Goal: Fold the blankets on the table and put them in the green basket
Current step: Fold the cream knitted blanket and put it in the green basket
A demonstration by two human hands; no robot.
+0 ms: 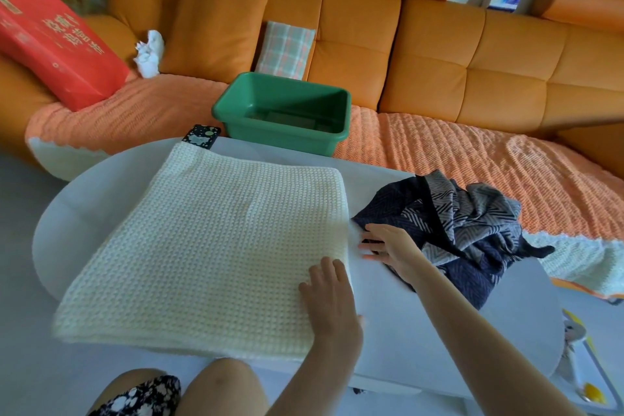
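We see the cream blanket [209,246] folded flat on the white table [422,324]. The left hand [329,294] lies on its near right corner with fingers straight, gripping nothing. Just right of it, the right hand [388,246] rests flat and empty against the crumpled dark blanket [472,230]; the green basket [283,111] sits beyond it.

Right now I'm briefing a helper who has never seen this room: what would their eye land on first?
The cream waffle-knit blanket, folded flat on the white oval table, with the left hand resting on its near right corner. Right of it lies a crumpled dark blue patterned blanket, the right hand at its edge. Behind, the green plastic basket sits on the orange sofa.
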